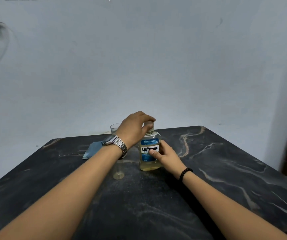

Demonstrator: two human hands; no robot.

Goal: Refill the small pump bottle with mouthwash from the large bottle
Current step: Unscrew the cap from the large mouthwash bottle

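Note:
The large mouthwash bottle [149,164] stands upright mid-table, holding pale yellow liquid behind a blue and white label. My right hand [165,154] grips its body from the right side, thumb across the label. From above, my left hand [135,126] closes its fingers around the bottle's clear cap [148,127]. The small clear bottle [118,170] stands just left of the large one, with a little yellowish liquid at its bottom; my left wrist and watch hide its top, so no pump shows.
A clear drinking glass [114,128] stands behind my left hand near the table's far edge. A folded blue cloth [92,149] lies to the left. The dark marbled table [226,170] backs onto a pale wall.

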